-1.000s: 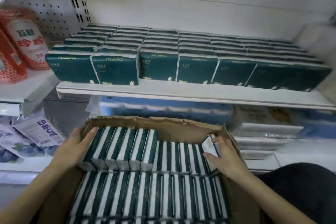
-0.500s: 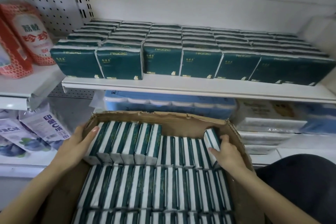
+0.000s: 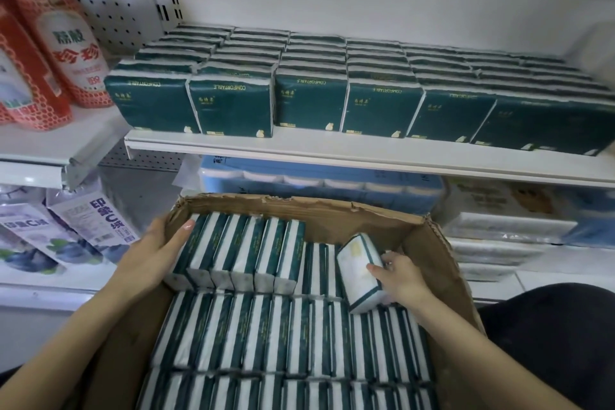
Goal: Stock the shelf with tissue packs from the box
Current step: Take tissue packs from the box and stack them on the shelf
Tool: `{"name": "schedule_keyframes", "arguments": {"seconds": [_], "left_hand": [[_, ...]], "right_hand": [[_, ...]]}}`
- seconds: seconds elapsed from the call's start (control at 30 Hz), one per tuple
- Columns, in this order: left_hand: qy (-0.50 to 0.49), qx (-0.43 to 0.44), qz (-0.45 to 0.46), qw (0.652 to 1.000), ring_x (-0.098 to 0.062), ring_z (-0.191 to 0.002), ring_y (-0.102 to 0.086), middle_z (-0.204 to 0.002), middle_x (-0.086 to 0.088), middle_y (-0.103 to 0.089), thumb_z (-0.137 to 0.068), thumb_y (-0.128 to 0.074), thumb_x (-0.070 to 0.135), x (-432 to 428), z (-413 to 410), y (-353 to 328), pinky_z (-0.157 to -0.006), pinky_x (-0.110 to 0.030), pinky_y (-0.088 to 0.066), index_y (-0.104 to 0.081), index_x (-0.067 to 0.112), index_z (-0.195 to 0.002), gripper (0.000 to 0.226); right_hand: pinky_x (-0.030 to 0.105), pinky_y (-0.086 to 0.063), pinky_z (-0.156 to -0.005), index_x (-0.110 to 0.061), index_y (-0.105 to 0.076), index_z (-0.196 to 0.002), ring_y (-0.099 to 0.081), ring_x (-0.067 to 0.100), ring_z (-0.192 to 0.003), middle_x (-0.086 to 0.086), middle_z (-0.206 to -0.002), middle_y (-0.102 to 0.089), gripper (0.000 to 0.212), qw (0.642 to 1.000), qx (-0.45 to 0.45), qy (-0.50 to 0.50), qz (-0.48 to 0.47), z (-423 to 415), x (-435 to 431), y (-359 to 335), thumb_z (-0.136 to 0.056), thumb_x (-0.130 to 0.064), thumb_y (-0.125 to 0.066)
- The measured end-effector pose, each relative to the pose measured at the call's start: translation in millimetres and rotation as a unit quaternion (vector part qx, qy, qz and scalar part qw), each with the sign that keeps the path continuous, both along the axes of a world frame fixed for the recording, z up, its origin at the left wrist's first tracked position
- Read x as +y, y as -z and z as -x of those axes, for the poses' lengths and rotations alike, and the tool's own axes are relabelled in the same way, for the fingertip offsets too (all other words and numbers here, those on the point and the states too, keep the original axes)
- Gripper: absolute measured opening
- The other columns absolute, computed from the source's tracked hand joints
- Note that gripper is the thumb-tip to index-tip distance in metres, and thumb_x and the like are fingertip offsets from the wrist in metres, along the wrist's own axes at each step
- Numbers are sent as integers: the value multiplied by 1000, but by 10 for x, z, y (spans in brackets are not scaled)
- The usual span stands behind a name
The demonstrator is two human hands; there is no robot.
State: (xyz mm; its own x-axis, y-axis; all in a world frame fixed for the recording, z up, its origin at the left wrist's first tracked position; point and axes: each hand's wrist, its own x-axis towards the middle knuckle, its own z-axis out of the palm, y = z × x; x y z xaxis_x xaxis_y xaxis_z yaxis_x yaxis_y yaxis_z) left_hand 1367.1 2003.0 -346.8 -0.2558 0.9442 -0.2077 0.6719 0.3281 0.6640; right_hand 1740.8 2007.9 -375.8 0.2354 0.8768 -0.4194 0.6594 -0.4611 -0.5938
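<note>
An open cardboard box [image 3: 336,213] in front of me holds rows of green-and-white tissue packs standing on edge. My right hand [image 3: 401,276] grips one tissue pack [image 3: 357,271], lifted and tilted above the back row at the box's right side. My left hand [image 3: 151,254] lies with straight fingers against the left end of a raised group of packs [image 3: 239,251] in the back row. Above the box, the white shelf [image 3: 332,151] carries several rows of the same dark green packs [image 3: 309,100].
Red-and-white bags [image 3: 63,53] stand on a neighbouring shelf at the left. Purple-and-white packets [image 3: 90,219] hang below them. Blue wrapped rolls [image 3: 319,183] and pale packs [image 3: 506,229] fill the lower shelf behind the box. A dark garment [image 3: 552,336] shows at the right.
My right hand has pulled one pack up out of the back row and tilted it. The left hand stays against the raised group. The view has moved closer.
</note>
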Motion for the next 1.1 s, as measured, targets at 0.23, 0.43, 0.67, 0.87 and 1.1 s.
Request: {"name": "schedule_keyframes", "arguments": {"seconds": [0.23,0.43,0.67,0.87,1.1], "left_hand": [[13,-1,0,1000,-38,-125,-47,-138,-17,-51,-72,-27,78,-32,-36,-38,-102,-45,-34,-33,24,-144,90],[28,4,14,1000,-36,-127,-47,-142,-15,-49,-71,-24,79,-17,-6,-46,-103,-44,-34,-28,26,-147,92],[48,5,16,999,-34,-134,-41,-148,-12,-41,-65,-22,92,3,25,-36,-108,-44,-30,-23,26,-150,107],[57,40,-22,997,-36,-119,-53,-132,-17,-56,-86,-36,72,-4,81,35,-92,-41,-39,-30,24,-146,77],[60,113,-50,991,-36,-99,-61,-105,-17,-67,-78,-33,81,-26,106,20,-79,-39,-45,-36,22,-143,87]], "right_hand": [[38,-58,-67,-12,-38,-135,-56,19,-87,1,-100,-51,54,976,201,71,43,672,76,37,-90,-22,-66],[35,-60,-64,-28,-18,-148,-52,26,-115,12,-148,-34,76,972,235,-6,25,837,163,17,-89,-31,-67],[20,-52,-53,-38,-38,-139,-65,23,-98,3,-152,-33,64,973,219,-78,15,594,288,18,-84,-35,-71],[21,-54,-60,-22,-55,-104,-63,12,-80,-9,-114,-53,31,971,213,-105,23,540,329,20,-80,-24,-76],[21,-56,-59,-7,-62,-86,-63,17,-65,10,-92,-64,19,973,224,-48,-27,559,325,82,-79,-15,-77]]}}
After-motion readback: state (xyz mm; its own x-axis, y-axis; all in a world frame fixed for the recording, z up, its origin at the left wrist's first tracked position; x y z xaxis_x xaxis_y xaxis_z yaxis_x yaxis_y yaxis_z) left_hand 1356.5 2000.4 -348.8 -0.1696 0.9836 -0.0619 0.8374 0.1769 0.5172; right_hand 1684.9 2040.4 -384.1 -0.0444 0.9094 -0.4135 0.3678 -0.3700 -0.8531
